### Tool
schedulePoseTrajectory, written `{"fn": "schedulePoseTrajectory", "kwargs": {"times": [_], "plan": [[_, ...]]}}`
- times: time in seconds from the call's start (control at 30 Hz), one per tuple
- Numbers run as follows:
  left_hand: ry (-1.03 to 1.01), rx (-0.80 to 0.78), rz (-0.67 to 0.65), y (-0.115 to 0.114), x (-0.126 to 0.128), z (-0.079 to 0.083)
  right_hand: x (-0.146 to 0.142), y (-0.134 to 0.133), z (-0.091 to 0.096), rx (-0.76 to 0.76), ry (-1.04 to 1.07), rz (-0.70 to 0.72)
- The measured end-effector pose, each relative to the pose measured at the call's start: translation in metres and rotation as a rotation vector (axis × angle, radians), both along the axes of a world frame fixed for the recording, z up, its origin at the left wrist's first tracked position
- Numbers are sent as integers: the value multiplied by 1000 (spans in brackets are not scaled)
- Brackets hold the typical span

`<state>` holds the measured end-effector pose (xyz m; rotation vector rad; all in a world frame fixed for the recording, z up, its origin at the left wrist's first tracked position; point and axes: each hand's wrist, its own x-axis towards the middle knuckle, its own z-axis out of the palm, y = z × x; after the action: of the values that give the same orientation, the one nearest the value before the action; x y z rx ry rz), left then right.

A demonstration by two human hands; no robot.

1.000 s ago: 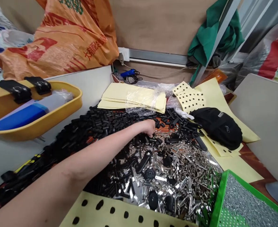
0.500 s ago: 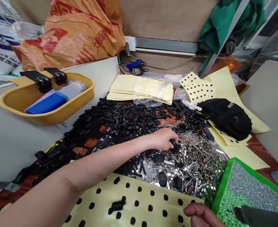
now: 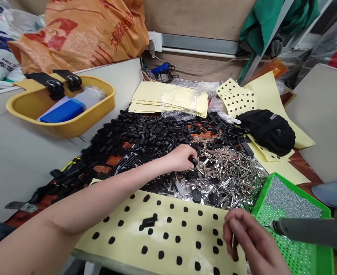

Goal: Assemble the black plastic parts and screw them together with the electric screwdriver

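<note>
At the far left a yellow tray (image 3: 60, 131) hangs on the partition. Below it a heap of black plastic sleeves (image 3: 145, 133) spreads across the bench. The left forearm reaches over this heap from the lower left, and the left hand (image 3: 182, 157) sits where the black heap meets the pile of bright metal clips (image 3: 234, 173). Its grip is closed, fingertips pinched on a small black round part (image 3: 194, 162) that points right, toward the clips.

Nearer the body lies a yellow sheet with black dots (image 3: 171, 233). One short black sleeve (image 3: 149, 222) lies on it, long axis running left to right. It is well apart from both hands, with the right one somewhat nearer.

The right hand (image 3: 250, 244) hovers over the sheet's right edge, fingers loosely curled and blurred. I cannot tell whether that grip holds anything. Just right of it stands a green perforated tray (image 3: 292, 252), with the barrel of a grey tool (image 3: 305, 231) lying across it, tip toward the right hand.
</note>
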<state>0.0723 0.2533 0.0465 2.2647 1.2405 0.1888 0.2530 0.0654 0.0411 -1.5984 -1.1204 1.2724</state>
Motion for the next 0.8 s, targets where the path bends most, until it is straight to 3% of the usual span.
{"fn": "schedulePoseTrajectory", "kwargs": {"times": [0.07,0.17,0.27,0.4,0.6,0.8], "plan": [[10,-60,85,-5,-11,3,1,24,4,79,-293,93],[18,-159,162,-15,-24,2,-4,65,5,-12,-997,224],[22,-210,235,-22,-33,-3,-14,97,-2,-52,-1212,237],[-4,-240,299,-25,-46,-10,-13,114,-8,-22,-1265,258],[-85,-259,369,-31,-70,-15,6,114,4,44,-1096,245],[-126,-283,433,-35,-81,-17,-25,119,-9,214,-1034,237]]}}
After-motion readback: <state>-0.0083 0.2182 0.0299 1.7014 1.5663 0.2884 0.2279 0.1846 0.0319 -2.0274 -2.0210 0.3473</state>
